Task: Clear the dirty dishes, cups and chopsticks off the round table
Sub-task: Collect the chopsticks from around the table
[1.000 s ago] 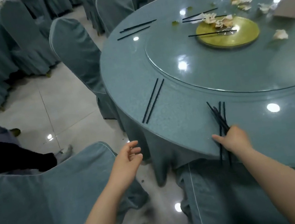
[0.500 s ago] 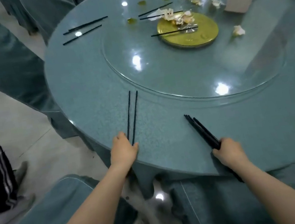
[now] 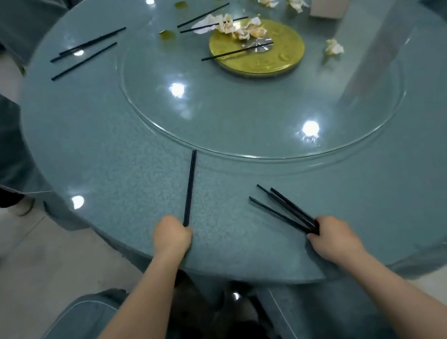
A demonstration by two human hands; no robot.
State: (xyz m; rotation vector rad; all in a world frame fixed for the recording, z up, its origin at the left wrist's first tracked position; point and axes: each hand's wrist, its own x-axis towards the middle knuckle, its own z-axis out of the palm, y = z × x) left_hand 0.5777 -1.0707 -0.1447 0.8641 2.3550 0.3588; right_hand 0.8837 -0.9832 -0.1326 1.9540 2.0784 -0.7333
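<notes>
Left hand (image 3: 172, 237) grips chopstick pair (image 3: 190, 188), apparently two; right hand (image 3: 335, 239) grips chopstick bundle (image 3: 285, 210) on table (image 3: 115, 163).

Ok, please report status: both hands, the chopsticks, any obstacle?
Left hand grips chopstick pair at near end. Right hand holds chopstick bundle. More chopsticks far left on round table. No obstacle seen.
</notes>
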